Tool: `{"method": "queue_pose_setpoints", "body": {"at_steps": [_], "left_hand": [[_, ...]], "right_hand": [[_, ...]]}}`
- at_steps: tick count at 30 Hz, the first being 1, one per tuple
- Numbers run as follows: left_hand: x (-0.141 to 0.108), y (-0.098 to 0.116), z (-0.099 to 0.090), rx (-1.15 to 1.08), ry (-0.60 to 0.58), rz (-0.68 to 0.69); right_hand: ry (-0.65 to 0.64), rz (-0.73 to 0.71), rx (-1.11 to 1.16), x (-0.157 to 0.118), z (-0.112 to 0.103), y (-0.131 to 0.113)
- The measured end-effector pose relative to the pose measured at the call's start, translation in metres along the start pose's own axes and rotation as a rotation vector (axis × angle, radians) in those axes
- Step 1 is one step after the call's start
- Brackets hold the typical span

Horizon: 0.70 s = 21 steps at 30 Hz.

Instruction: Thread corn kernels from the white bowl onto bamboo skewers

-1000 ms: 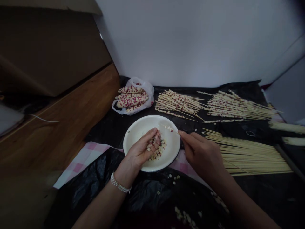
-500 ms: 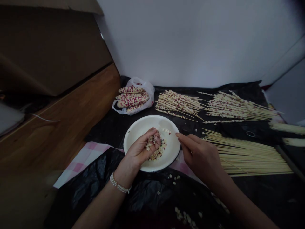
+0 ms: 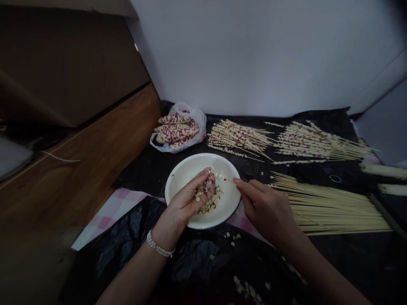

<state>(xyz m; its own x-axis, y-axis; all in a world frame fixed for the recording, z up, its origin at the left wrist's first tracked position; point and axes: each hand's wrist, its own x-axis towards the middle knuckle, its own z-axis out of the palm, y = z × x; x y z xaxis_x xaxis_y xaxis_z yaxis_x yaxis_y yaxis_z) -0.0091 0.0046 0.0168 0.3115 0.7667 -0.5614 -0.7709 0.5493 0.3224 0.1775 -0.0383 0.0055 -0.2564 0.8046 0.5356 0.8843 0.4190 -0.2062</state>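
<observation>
My left hand (image 3: 186, 201) was cupped and narrow over a white enamel plate (image 3: 187, 169), fingers curled around a few corn kernels (image 3: 203, 189). More kernels (image 3: 211, 205) lay heaped in the plate, directly under that hand. My right hand (image 3: 267, 209) was nearly closed, thumb and forefinger pinching a thin bamboo skewer (image 3: 226, 178) at the plate's 2 o'clock. Its tip reached my left fingertips, with a few kernels threaded near the point.

From the plate: at 11 o'clock, mottled red-and-white corn cobs (image 3: 176, 132) in a plastic bag (image 3: 193, 114); at 12 to 2 o'clock, kernel-threaded skewers (image 3: 237, 137); at 3 o'clock, a bundle of bare skewers (image 3: 330, 209). Stray kernels (image 3: 244, 288) lay on a black plastic sheet (image 3: 197, 267) at 5 o'clock. A beaded bracelet (image 3: 159, 248) circled my left wrist.
</observation>
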Motion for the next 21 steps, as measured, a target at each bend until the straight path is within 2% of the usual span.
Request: {"method": "queue_pose_setpoints", "body": {"at_steps": [4,9,15,21], "left_hand": [[0.0001,0.0017,-0.0034,0.019,-0.036,0.012],[0.0001,0.0014,-0.0043,0.045,0.012,0.028],[0.0017,0.0023,-0.0029,0.004,0.01,-0.008],[0.0033,0.0024,-0.0062,0.081,0.024,0.022]], "right_hand": [[0.004,0.014,-0.005,0.0005,-0.0004,0.0008],[-0.02,0.007,-0.003,-0.0012,-0.0002,0.0018],[-0.032,0.011,-0.018,-0.0005,0.0005,0.0022],[-0.071,-0.012,-0.031,-0.0014,-0.0002,0.003]]}}
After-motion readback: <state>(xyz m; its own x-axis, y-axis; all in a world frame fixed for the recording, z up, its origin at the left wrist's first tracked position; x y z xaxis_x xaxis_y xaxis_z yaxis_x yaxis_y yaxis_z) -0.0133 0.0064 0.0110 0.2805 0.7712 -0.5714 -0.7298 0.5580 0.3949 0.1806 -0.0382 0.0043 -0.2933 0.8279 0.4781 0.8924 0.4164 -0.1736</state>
